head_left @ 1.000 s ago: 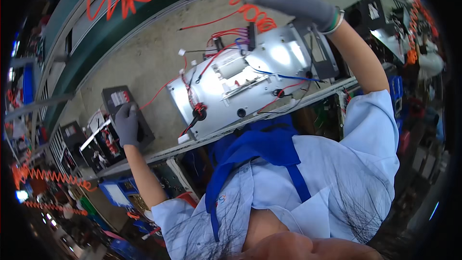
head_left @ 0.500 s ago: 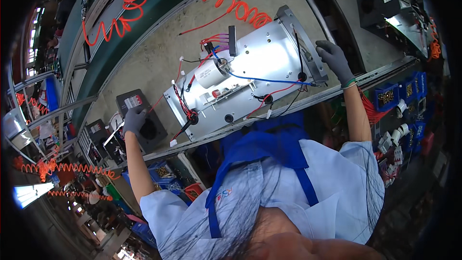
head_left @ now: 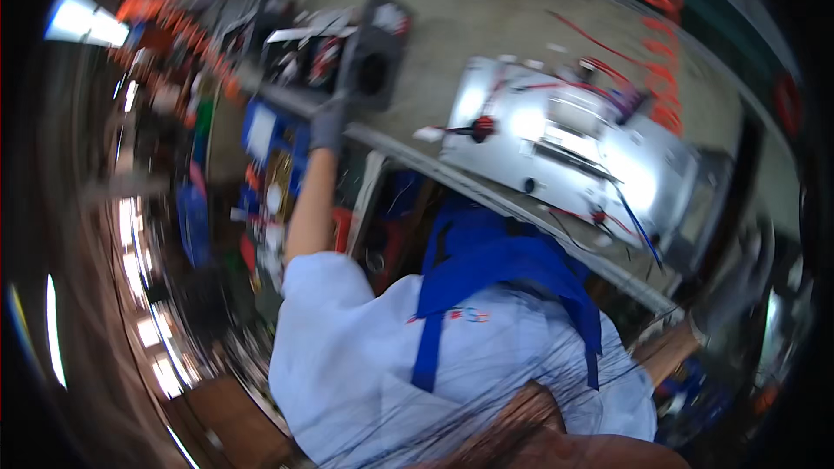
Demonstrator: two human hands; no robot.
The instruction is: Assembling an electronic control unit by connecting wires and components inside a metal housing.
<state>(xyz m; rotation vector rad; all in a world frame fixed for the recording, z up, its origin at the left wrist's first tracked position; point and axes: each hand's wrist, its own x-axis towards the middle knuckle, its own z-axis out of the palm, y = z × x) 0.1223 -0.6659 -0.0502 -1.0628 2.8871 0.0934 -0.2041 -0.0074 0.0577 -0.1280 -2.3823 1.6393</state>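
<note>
A metal chassis plate (head_left: 638,178) lies on the bench in front of me, carrying a white cylindrical capacitor (head_left: 575,115), a black-and-red wired part (head_left: 482,128) and loose wires. My left hand (head_left: 328,126), in a grey glove, is at the bench's front rail, against the near edge of a dark box-like unit (head_left: 378,52) with a round opening. Its fingers are blurred, so their grip on the unit is unclear. Off the right end of the plate is my gloved right hand (head_left: 734,295), smeared by motion, with fingers stretched out and nothing visible in them.
Open electrical assemblies (head_left: 304,61) stand left of the dark unit. An orange coiled hose (head_left: 665,78) hangs over the bench behind the plate. Blue bins (head_left: 261,130) sit below the rail at left. The bench's front rail (head_left: 452,175) runs between me and the plate.
My view has swung left, so the plate now appears farther right. My left hand has shifted from the dark unit's top to its near edge. My right hand has left the plate's end bracket.
</note>
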